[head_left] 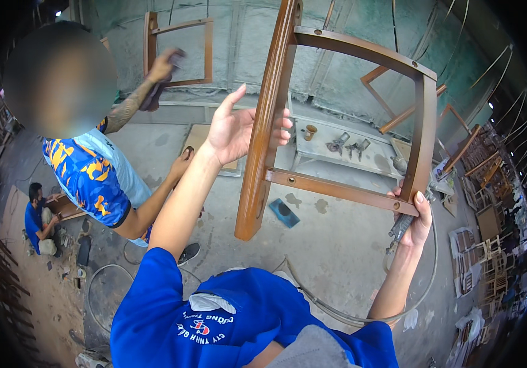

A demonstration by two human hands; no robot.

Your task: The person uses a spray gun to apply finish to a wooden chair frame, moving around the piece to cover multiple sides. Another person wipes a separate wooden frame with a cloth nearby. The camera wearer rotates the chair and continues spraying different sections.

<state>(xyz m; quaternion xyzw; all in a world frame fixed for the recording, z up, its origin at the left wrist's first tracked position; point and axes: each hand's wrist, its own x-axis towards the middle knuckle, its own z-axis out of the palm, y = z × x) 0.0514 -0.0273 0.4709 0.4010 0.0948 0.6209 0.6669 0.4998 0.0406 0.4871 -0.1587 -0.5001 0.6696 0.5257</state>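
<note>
One brown wooden frame (424,122) stood before you, its lower corner clasped by your right fingers (422,206), likely to bear weight. Your left fingers (284,123), loosely spread, thumb raised, reached behind its thick post (265,141), apparently for balance. Beyond them, a bench (312,151) held a brown cup (310,131).

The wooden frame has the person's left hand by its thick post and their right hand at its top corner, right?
Nearly: the head view shows the right hand at the bottom right corner of the wooden frame, not the top. The left hand is by the thick post, as you say.
</note>
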